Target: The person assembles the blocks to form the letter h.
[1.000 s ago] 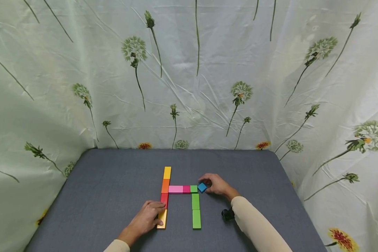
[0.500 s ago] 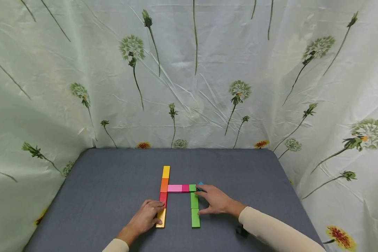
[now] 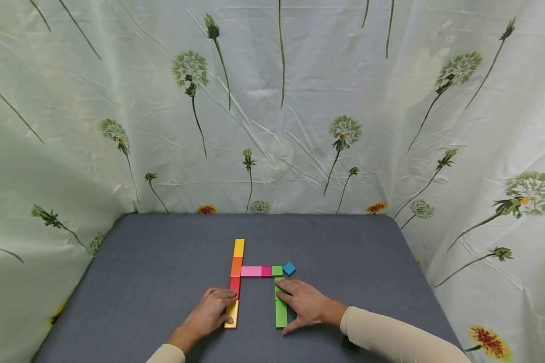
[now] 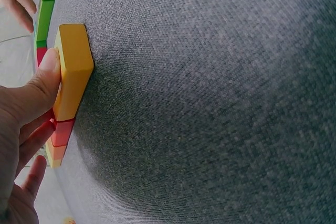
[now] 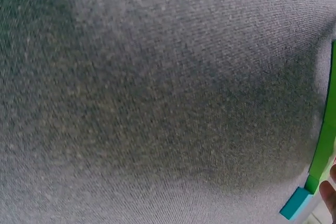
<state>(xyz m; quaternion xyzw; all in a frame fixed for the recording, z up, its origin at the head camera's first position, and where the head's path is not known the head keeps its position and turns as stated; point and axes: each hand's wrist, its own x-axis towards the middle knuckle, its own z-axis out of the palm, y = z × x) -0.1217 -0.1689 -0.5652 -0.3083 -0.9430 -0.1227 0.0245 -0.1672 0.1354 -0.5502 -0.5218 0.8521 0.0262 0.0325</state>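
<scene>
Several coloured blocks lie end to end in an "h"-like shape. Its left column runs from a yellow block [image 3: 238,247] through an orange block [image 3: 236,266] and a red block [image 3: 234,287] to a golden-yellow block [image 3: 231,315]. My left hand [image 3: 211,308] rests on that column, thumb on the golden-yellow block, fingertips on the red one. A pink block [image 3: 251,271], a magenta block [image 3: 266,271] and a small green block [image 3: 277,271] form the crossbar. Below it, my right hand [image 3: 306,305] touches the upper long green block; the lower long green block [image 3: 280,314] is beside its thumb.
A blue block [image 3: 289,268] sits turned at an angle beside the small green block. A black object [image 3: 350,345] shows partly under the right sleeve. The grey cloth-covered table [image 3: 172,262] ends at a white floral curtain [image 3: 281,126].
My right hand has let go of the blue block, leaving it by the small green block, and has moved down to the long green blocks. The left hand stays in place.
</scene>
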